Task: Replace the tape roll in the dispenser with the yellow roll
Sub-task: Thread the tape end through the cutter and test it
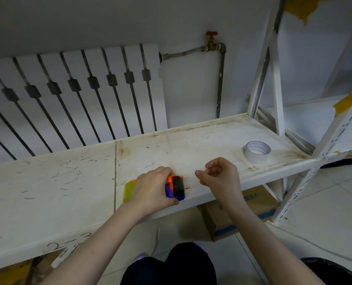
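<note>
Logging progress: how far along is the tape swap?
Looks done: the white roll lies loose on the shelf, apart from the dispenser, and yellow shows under the left hand, seemingly the new roll mounted. In hand: left hand grips the dispenser; right hand is pinched just past the cutter, perhaps drawing tape; no strip visible. Left: threading, if not finished.

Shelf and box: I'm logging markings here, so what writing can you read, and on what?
"2-3": handwritten on the shelf's front edge, partly cut off.
Blue characters on the cardboard box under the shelf: too blurred to read.
Print inside the white tape roll: too small to read.
</note>
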`<state>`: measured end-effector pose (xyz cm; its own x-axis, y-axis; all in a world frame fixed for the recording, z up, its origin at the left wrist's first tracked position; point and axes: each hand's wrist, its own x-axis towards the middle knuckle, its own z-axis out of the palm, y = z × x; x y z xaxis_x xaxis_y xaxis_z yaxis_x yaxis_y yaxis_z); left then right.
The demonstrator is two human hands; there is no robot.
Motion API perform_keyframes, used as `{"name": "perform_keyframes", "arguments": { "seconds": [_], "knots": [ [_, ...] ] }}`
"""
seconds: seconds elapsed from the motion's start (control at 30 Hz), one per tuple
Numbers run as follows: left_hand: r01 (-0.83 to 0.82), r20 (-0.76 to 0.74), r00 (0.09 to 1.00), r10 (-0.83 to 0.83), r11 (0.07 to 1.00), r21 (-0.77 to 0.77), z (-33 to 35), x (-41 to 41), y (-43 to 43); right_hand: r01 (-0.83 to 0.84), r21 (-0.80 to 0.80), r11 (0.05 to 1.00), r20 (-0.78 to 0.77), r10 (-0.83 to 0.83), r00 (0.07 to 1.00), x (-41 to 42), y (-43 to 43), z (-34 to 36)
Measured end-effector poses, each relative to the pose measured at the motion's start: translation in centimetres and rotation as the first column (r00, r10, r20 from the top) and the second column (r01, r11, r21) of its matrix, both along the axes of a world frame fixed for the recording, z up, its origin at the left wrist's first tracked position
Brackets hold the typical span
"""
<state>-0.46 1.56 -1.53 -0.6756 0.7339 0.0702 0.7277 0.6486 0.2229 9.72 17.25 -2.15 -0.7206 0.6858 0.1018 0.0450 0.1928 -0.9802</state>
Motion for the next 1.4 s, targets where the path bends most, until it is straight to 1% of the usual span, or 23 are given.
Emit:
{"name": "perform_keyframes", "arguments": {
  "seconds": [0.07,0.17,0.3,0.37,0.47,0.57,0.67,0.73,0.8,0.93,1.03,1.27,1.4],
  "knots": [
    [0.000,-0.009,1.000,0.000,1.000,0.003,-0.1,0.1,0.1,0.003,0.021,1.000,0.020,-0.003,1.000,0.1,0.2,0.2],
    [0.004,-0.039,0.999,-0.003,1.000,0.027,-0.1,0.2,0.1,0.007,0.013,1.000,0.072,-0.008,0.997,0.1,0.7,0.1],
    [0.018,-0.053,0.998,-0.015,0.998,0.060,-0.1,0.3,0.1,0.020,0.026,0.999,0.132,-0.024,0.991,-0.2,1.1,-1.2],
    [0.019,-0.035,0.999,-0.016,0.997,0.080,-0.2,0.3,-0.1,0.037,0.019,0.999,0.122,-0.039,0.992,-0.2,0.9,-2.2],
    [0.016,-0.017,1.000,-0.014,0.994,0.110,-0.3,0.4,-0.2,0.061,-0.006,0.998,0.064,-0.060,0.996,0.1,0.4,-3.5],
    [0.018,-0.017,1.000,-0.016,0.992,0.123,-0.5,0.4,-0.2,0.065,-0.077,0.995,0.028,-0.063,0.998,0.2,0.2,-4.2],
    [0.021,-0.001,1.000,-0.021,0.987,0.162,-0.6,0.3,-0.3,0.031,-0.222,0.975,0.022,-0.027,0.999,0.0,0.2,-4.5],
    [0.015,0.030,0.999,-0.021,0.981,0.192,-0.4,0.3,-0.5,0.008,-0.332,0.943,0.000,-0.009,1.000,0.0,0.2,-4.6],
    [0.006,0.076,0.997,-0.023,0.977,0.213,-0.1,0.0,-0.6,-0.002,-0.407,0.913,-0.034,-0.013,0.999,-0.2,0.1,-4.6],
    [-0.008,0.141,0.990,-0.028,0.969,0.249,0.4,-0.4,-0.9,-0.017,-0.451,0.892,-0.040,-0.001,0.999,-0.8,-0.3,-4.6],
    [-0.017,0.188,0.981,-0.040,0.955,0.295,0.6,-0.4,-1.0,-0.056,-0.512,0.857,-0.042,0.040,0.998,-1.5,-0.9,-4.5],
    [-0.126,0.368,0.929,-0.048,0.892,0.434,0.9,-0.6,-1.5,-0.132,-0.561,0.817,-0.051,0.126,0.991,-2.8,-1.8,-4.1],
    [-0.173,0.439,0.896,-0.060,0.864,0.472,0.8,-0.8,-1.8,-0.180,-0.613,0.769,-0.070,0.175,0.982,-3.4,-2.6,-4.1]
  ]
}}
